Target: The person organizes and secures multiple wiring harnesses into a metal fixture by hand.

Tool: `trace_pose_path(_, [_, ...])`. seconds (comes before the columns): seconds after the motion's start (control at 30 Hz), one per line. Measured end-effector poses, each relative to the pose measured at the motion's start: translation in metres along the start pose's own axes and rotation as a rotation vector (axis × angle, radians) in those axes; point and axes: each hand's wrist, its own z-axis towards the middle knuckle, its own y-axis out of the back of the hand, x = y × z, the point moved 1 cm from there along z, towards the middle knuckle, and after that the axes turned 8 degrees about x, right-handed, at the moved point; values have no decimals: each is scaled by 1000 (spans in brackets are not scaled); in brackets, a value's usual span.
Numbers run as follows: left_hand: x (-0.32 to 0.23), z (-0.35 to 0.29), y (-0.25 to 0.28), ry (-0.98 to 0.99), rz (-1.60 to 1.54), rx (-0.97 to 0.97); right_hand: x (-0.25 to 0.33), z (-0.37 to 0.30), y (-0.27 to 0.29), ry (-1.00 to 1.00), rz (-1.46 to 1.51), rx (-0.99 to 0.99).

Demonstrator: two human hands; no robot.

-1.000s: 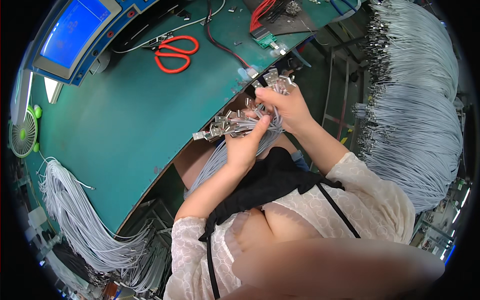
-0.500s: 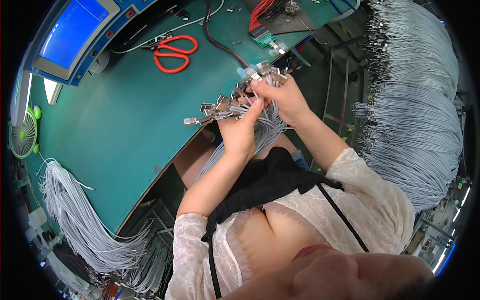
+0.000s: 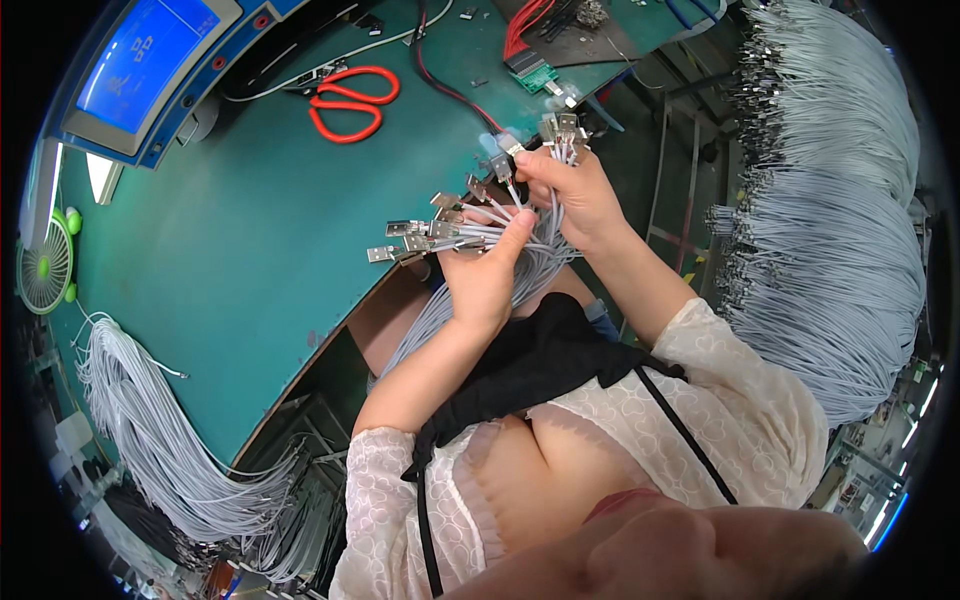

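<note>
My left hand (image 3: 480, 280) is closed round a bundle of grey USB cables (image 3: 520, 275), its thumb pressed across them. Their bare metal plugs (image 3: 415, 240) fan out to the left, over the table's edge. Close by on the right, my right hand (image 3: 580, 200) grips several more of these cables, whose plugs (image 3: 563, 130) stick up above its fingers. One plug (image 3: 502, 168) stands between the hands, by the right thumb and index finger. Just beyond it, a small pale connector (image 3: 512, 143) lies at the end of a red and black lead; whether the two touch I cannot tell.
Red-handled scissors (image 3: 350, 103) lie on the green table (image 3: 250, 260). A tester with a blue screen (image 3: 148, 60) stands far left, above a small green fan (image 3: 45, 250). Grey cables (image 3: 150, 430) hang over the left edge. Large cable bundles (image 3: 830, 230) fill the right side. A green circuit board (image 3: 535, 78) lies at the back.
The plugs in my right hand have drawn apart from those in my left, and one now stands distinct between them. White marks have appeared on the tester's screen.
</note>
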Motion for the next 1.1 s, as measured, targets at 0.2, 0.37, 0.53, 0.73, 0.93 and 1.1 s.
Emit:
trace_pose_path(0.2, [-2, 6, -3, 39, -114, 71, -2, -2, -11, 6, -71, 25])
trace_pose_path(0.37, [-2, -7, -4, 35, -56, 41, -3, -7, -8, 0, 10, -13])
trace_pose_path(0.53, [-3, -5, -1, 44, 17, 101, -2, -6, 4, -21, 3, 7])
trace_pose_path(0.73, [-1, 2, -3, 66, -25, 25, -2, 2, 3, -18, 67, 45])
trace_pose_path(0.93, [-3, 9, -7, 24, -53, 64, -1, 2, -8, -6, 65, 56])
trace_pose_path(1.1, [-3, -3, -1, -8, 64, 10, -4, -7, -7, 30, -15, 48])
